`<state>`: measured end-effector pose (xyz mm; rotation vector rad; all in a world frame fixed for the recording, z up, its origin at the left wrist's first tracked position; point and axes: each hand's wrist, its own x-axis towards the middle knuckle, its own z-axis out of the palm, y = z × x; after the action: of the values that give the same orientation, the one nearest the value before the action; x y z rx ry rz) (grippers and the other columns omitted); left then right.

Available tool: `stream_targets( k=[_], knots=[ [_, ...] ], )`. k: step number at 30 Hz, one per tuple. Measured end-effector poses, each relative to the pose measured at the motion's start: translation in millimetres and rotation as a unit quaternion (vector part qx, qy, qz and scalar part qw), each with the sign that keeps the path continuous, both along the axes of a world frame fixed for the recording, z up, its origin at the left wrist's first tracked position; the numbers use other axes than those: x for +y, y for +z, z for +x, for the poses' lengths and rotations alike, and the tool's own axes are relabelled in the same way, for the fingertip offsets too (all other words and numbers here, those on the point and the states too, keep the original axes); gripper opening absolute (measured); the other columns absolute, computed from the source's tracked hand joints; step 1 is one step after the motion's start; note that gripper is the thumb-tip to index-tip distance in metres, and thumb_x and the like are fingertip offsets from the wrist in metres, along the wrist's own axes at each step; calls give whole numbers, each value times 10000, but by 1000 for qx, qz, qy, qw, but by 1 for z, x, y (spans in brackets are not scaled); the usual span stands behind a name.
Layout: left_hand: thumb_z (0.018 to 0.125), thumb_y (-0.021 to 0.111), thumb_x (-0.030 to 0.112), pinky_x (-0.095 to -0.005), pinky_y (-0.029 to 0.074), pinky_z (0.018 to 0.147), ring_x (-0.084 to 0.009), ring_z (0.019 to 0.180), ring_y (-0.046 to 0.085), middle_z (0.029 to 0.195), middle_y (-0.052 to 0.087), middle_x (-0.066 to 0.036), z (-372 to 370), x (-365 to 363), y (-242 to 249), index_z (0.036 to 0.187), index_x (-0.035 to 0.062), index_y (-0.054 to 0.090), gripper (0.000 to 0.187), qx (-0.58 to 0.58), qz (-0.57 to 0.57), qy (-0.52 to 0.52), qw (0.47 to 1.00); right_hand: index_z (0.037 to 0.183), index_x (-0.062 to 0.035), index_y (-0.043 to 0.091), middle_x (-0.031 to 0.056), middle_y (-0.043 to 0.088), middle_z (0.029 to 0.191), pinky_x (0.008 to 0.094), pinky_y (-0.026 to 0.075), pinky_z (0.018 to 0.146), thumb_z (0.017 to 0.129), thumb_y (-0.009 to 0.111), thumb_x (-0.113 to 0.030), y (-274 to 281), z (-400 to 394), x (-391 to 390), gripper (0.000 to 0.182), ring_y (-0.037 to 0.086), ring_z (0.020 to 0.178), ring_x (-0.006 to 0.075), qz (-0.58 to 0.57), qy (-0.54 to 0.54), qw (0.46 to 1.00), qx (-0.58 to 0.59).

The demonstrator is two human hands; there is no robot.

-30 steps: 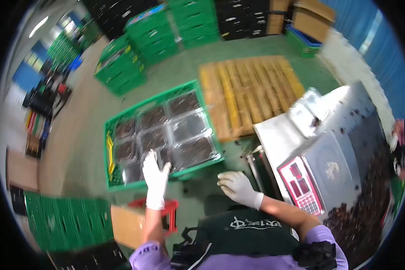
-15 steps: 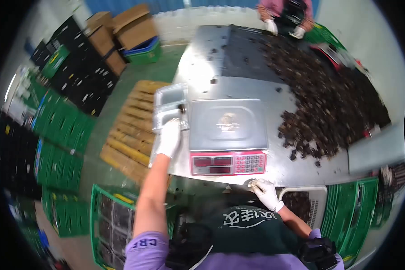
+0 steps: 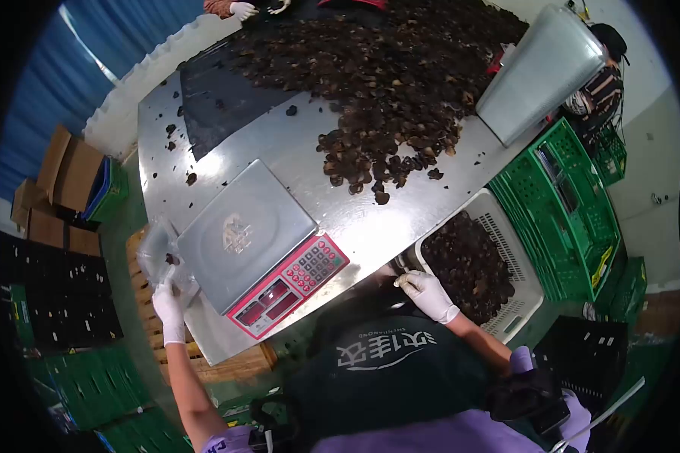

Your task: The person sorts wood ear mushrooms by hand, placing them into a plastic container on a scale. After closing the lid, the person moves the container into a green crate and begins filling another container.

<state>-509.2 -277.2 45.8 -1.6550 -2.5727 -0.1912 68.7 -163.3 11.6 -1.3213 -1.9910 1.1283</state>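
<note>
My left hand [image 3: 168,306], in a white glove, has its fingers at the near edge of a clear plastic tray [image 3: 155,245] with a small dark piece in it. The tray lies left of the silver scale [image 3: 242,234] with its red keypad panel. My right hand [image 3: 425,293], also gloved, has its fingers bent together beside the table edge, next to a white basket [image 3: 527,298] of dark mushroom-like pieces. A small dark round item touches its fingertips, partly hidden. A large pile of the same dark pieces [image 3: 400,83] covers the far part of the metal table.
A co-worker's gloved hands [image 3: 243,10] show at the top edge. A tall stack of clear trays [image 3: 540,72] stands on the table's right side. Green crates [image 3: 559,204] are at the right, with another person behind. Cardboard boxes [image 3: 75,170] and a wooden pallet [image 3: 153,325] lie left.
The view has swung to the right, so the scale appears tilted and the pile and basket show more. My left hand stays at the clear tray and my right hand near the table edge.
</note>
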Motion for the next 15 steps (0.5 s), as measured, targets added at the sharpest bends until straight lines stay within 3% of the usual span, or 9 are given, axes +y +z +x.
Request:
stream_targets(
  k=[2, 3, 5, 7, 10, 11, 13, 15],
  knots=[
    [725, 705, 152, -423, 454, 686, -320, 816, 573, 840, 573, -123, 14, 5, 19, 860, 62, 553, 222, 178, 27, 17, 984, 852, -45, 672, 123, 671, 881, 374, 493, 776, 841, 606, -93, -7, -1, 3, 83, 637, 833, 296, -3, -2, 1000, 2],
    [725, 705, 152, -423, 454, 686, -320, 816, 573, 840, 573, -123, 25, 11, 28, 860, 62, 553, 222, 177, 27, 12, 984, 853, -45, 673, 124, 671, 879, 377, 496, 769, 844, 605, -103, -9, -1, 5, 90, 637, 833, 296, -7, 3, 1000, 1],
    [738, 628, 24, -435, 440, 702, -333, 838, 532, 851, 531, -127, 62, 27, 49, 839, 60, 533, 143, 190, 123, 56, 972, 883, -57, 674, 125, 669, 892, 380, 499, 756, 854, 594, -127, -6, -4, 15, 110, 635, 843, 298, -11, 13, 1000, -20],
    [756, 604, -1, -434, 437, 685, -336, 832, 529, 863, 517, -137, 90, 37, 60, 867, 48, 533, 140, 188, 123, 59, 973, 912, -73, 674, 130, 666, 914, 389, 498, 755, 866, 580, -172, -10, -7, 27, 144, 632, 856, 304, 66, 41, 996, -45],
    [755, 599, -20, -458, 413, 719, -355, 861, 503, 880, 504, -154, 155, 56, 75, 857, 38, 511, 146, 131, 174, -48, 975, 993, -79, 662, 135, 664, 929, 410, 494, 749, 871, 560, -187, -24, -7, 60, 192, 633, 865, 307, 95, 62, 988, -101],
    [707, 588, -52, -452, 405, 727, -356, 867, 490, 873, 493, -152, 183, 62, 80, 829, 38, 500, 175, 105, 188, -66, 974, 1014, -80, 658, 137, 664, 925, 416, 493, 747, 868, 559, -190, -26, -8, 74, 208, 635, 858, 307, 120, 63, 985, -104],
    [654, 577, -56, -434, 409, 729, -339, 860, 489, 870, 485, -137, 202, 61, 62, 835, 51, 497, 224, 71, 102, -60, 990, 962, -56, 658, 130, 659, 856, 398, 509, 687, 825, 599, -155, -29, -7, 103, 178, 638, 762, 315, 191, 23, 978, -78],
    [625, 573, -36, -423, 411, 746, -327, 851, 489, 875, 480, -124, 219, 64, 40, 874, 68, 497, 280, 79, 52, -79, 992, 972, -57, 658, 148, 651, 851, 408, 506, 701, 833, 580, -155, -17, -1, 146, 187, 633, 757, 328, 123, -16, 990, -60]
  ],
)
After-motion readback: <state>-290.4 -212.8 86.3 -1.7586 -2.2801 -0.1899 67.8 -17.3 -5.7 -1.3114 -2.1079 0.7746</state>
